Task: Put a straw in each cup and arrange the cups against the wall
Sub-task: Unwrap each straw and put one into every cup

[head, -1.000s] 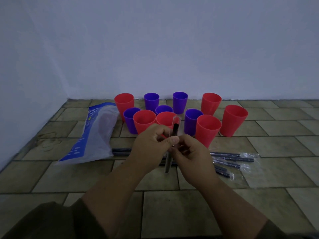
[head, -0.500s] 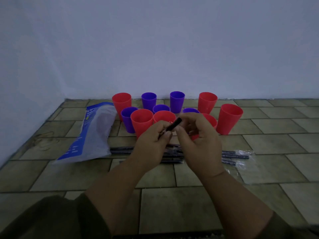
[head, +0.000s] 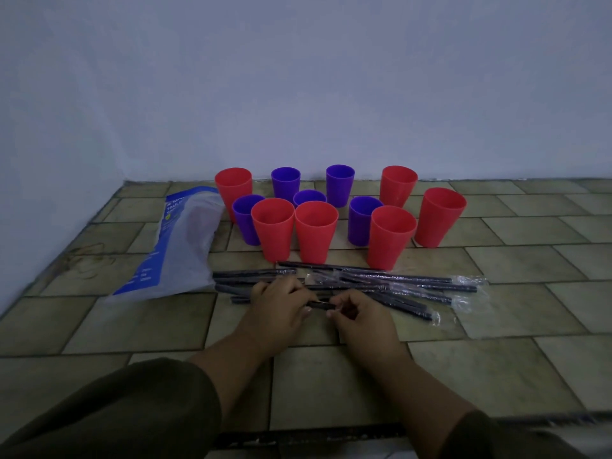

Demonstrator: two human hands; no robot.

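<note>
Several red cups (head: 316,230) and purple cups (head: 339,183) stand upright and empty in a cluster near the white wall (head: 331,94). In front of them a pile of black straws in clear wrappers (head: 397,286) lies on the tiled floor. My left hand (head: 281,303) and my right hand (head: 356,314) are low over the near side of the pile. Together they pinch one black straw (head: 320,304), which lies level between their fingertips. Most of that straw is hidden by my fingers.
A blue and white plastic bag (head: 178,246) lies on the floor left of the cups and straws. The left wall meets the back wall in a corner (head: 124,180). A dark strip (head: 308,435) lies close to me at the bottom.
Both hands have dropped from in front of the cups down to the straw pile. The straw they hold has gone from upright to level. The cups now show unobstructed.
</note>
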